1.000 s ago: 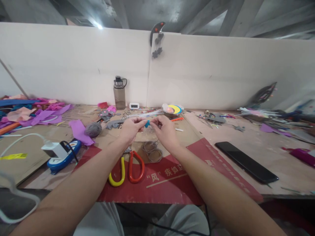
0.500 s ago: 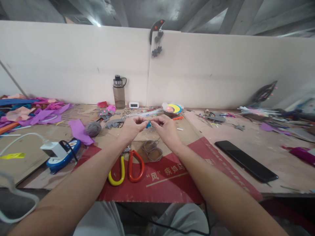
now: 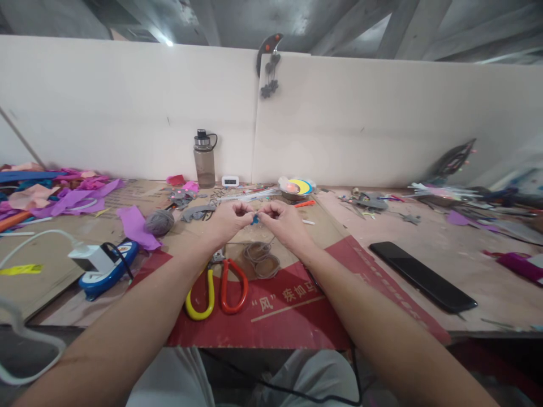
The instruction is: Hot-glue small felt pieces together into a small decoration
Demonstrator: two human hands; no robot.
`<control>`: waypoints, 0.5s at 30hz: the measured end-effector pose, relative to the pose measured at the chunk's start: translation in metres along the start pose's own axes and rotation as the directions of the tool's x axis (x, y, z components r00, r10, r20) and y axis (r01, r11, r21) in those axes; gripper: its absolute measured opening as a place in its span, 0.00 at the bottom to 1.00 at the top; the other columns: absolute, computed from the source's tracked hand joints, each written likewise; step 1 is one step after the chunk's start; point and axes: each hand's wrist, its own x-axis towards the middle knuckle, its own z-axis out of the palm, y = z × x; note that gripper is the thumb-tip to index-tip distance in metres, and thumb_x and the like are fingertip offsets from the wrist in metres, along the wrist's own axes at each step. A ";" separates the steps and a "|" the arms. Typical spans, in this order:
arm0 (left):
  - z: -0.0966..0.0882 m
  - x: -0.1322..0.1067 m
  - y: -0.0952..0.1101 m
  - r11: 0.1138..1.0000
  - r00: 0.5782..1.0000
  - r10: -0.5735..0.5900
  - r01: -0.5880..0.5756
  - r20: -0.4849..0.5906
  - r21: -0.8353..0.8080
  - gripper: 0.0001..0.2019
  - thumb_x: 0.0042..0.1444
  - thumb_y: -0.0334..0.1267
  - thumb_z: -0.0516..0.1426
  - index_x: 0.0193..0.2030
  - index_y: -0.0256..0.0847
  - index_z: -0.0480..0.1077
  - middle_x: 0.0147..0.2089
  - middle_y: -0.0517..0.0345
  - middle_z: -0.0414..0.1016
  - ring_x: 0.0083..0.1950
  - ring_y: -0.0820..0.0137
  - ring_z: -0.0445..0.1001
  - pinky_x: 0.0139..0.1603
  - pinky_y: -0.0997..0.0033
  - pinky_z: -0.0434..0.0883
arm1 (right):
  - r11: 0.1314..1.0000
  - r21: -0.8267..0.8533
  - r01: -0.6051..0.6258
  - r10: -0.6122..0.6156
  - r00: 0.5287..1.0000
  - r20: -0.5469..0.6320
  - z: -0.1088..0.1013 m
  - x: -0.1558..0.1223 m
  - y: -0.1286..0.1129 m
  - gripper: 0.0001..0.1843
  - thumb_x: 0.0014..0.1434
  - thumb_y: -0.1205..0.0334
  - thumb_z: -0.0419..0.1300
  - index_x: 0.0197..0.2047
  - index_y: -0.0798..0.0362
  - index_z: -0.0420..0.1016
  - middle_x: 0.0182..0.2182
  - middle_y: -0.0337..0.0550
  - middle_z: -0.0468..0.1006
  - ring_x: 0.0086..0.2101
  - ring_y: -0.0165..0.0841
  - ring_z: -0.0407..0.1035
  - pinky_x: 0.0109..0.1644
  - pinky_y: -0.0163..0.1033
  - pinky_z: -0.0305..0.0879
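Between my fingertips is a small blue piece (image 3: pixel 255 218), too small to tell its kind. My left hand (image 3: pixel 231 221) pinches it from the left, thumb and forefinger pressed together. From the right, my right hand (image 3: pixel 280 221) grips its other side with curled fingers. Just below the hands lies a loose coil of grey-brown cord (image 3: pixel 263 264). Nearer to me, scissors (image 3: pixel 215 288) with one yellow and one red handle rest on the red printed cardboard (image 3: pixel 292 322); their blades are partly hidden by my left forearm.
A water bottle (image 3: pixel 204 161) and a small white digital clock (image 3: pixel 229 181) stand by the white partition. Left are a yarn ball (image 3: pixel 160 223), a blue power strip (image 3: pixel 108 274) and colourful scraps (image 3: pixel 63 195). A black phone (image 3: pixel 422 277) lies right.
My hands stay almost in place, fingers shifting slightly around the blue piece, which sits a little lower. The whole view has moved very slightly.
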 end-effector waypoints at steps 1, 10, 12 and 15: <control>0.000 0.000 -0.001 1.000 1.000 0.002 -0.002 -0.006 0.016 0.05 0.41 0.36 0.59 0.25 0.37 0.71 0.21 0.62 0.66 0.21 0.79 0.57 0.22 0.78 0.54 | 1.000 0.004 -0.002 0.002 1.000 0.011 0.000 0.000 0.000 0.07 0.49 0.62 0.56 0.27 0.55 0.72 0.22 0.38 0.71 0.25 0.27 0.60 0.29 0.33 0.55; -0.001 0.001 -0.001 0.994 1.000 0.021 -0.020 -0.009 0.108 0.05 0.42 0.37 0.58 0.25 0.37 0.71 0.22 0.62 0.68 0.22 0.78 0.59 0.24 0.77 0.55 | 0.997 0.051 -0.054 0.051 0.997 0.062 -0.002 0.001 0.002 0.10 0.49 0.58 0.57 0.29 0.56 0.74 0.23 0.38 0.72 0.23 0.26 0.59 0.28 0.33 0.54; -0.001 0.001 -0.002 0.992 0.999 0.037 -0.035 -0.012 0.120 0.05 0.42 0.37 0.59 0.25 0.37 0.71 0.23 0.61 0.69 0.22 0.78 0.60 0.24 0.77 0.56 | 0.996 0.065 -0.064 0.060 0.996 0.071 -0.001 0.001 0.004 0.10 0.49 0.58 0.57 0.29 0.56 0.74 0.23 0.38 0.71 0.23 0.26 0.59 0.28 0.33 0.54; -0.001 0.000 -0.001 0.998 1.000 0.023 -0.022 -0.003 0.062 0.06 0.42 0.37 0.60 0.26 0.36 0.72 0.21 0.61 0.67 0.22 0.78 0.60 0.23 0.77 0.55 | 0.988 0.124 -0.090 0.080 0.993 0.086 -0.001 0.003 0.008 0.10 0.48 0.58 0.57 0.27 0.56 0.72 0.22 0.37 0.69 0.23 0.26 0.58 0.27 0.32 0.53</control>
